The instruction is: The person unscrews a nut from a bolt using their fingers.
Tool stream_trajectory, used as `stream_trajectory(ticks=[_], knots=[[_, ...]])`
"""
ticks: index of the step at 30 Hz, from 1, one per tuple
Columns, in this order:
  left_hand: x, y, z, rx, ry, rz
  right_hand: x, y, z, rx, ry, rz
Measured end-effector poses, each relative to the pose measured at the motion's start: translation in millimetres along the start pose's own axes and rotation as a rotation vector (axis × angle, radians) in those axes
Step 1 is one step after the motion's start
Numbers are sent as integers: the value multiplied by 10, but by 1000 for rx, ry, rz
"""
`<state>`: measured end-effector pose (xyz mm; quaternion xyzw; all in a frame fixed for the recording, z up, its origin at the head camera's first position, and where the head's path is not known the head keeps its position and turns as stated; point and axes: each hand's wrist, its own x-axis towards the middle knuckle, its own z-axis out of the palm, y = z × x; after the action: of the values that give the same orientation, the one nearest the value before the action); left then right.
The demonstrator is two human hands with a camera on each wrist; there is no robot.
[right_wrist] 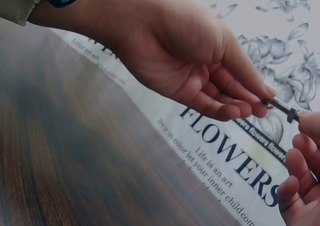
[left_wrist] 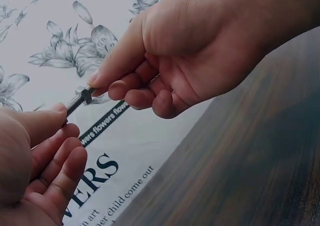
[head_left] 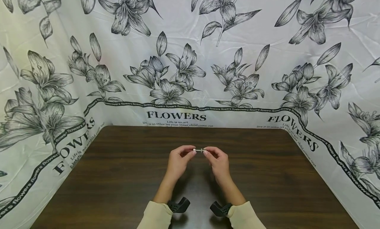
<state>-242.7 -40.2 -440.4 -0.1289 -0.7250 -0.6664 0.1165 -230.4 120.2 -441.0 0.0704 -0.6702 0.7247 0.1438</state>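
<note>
Both hands hold a small silver metal bolt (head_left: 198, 150) level between them, above the far middle part of the table. My left hand (head_left: 177, 163) pinches its left end between thumb and fingertips. A hex nut (left_wrist: 87, 94) sits on the threaded shank, close to the right fingertips. My right hand (head_left: 220, 163) pinches the right end beside that nut; its fingertips hide the tip there. In the right wrist view, the left hand (right_wrist: 175, 50) has its other fingers loosely bent beneath the pinch, and the nut (right_wrist: 293, 115) shows against the right thumb.
Under the hands is a dark brown wooden table (head_left: 118, 176). A white cloth (head_left: 184, 21) with black flower drawings and "FLOWERS" lettering hangs around its back and sides. Each wrist bears a black device (head_left: 179, 205) next to a cream sleeve (head_left: 155, 215).
</note>
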Motion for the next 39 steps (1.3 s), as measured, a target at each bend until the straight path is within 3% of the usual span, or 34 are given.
stream_trajectory(ticks=[4,7,14,28,39], knots=[[-14,20,-2,0,-11,-2,-11,-27,0,-6,6,-5],[11,-112,10,5,-6,-2,-17,-37,-9,-15,7,-6],[0,-105,4,68,-1,3,-21,-57,-29,-27,-22,-8],[-28,-186,69,104,-34,2,-26,-73,-33,-175,-134,139],[-33,-205,85,99,-39,-8,-18,-63,-51,-126,-149,167]])
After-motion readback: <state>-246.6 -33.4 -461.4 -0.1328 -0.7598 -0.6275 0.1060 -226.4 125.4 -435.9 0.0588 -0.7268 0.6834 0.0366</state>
